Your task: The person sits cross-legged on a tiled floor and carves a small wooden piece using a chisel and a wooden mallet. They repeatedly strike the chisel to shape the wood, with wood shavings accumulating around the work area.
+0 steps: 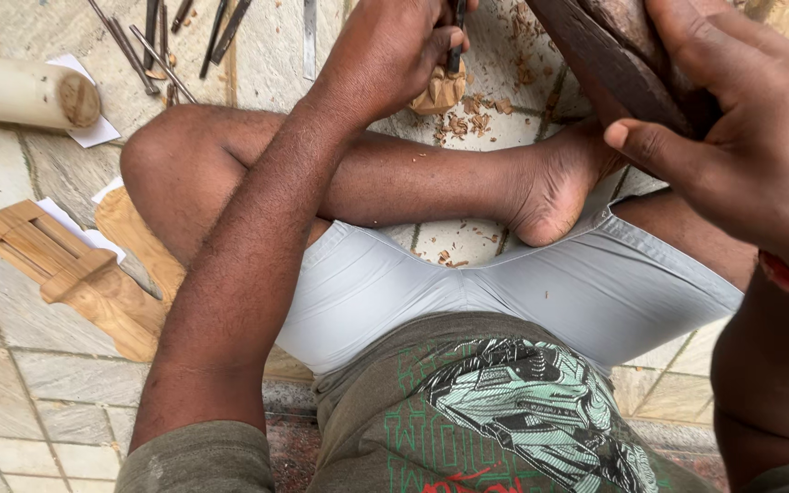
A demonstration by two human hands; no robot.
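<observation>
**Carving cut in hand on a small wooden piece**

A thin dark chisel (455, 41) is gripped in the clenched left hand (394, 55), its tip set on the small carved piece (438, 91). A dark wooden mallet (609, 59) is grasped by the right hand (741, 119), right of the piece. The cutting step is judged under way; a steady strike is called for next. The piece looks pale and rough, with shavings (477, 119) just beside it.

A slim dark metal chisel (455, 41) is standing nearly upright, its upper part closed inside the left hand (393, 50), its tip meeting a small pale carved wooden piece (440, 91) that is sitting on the tiled floor among light wood shavings (478, 114). A dark brown wooden block (609, 55), long and worn, is slanting across the upper right, gripped in the right hand (741, 128).
</observation>
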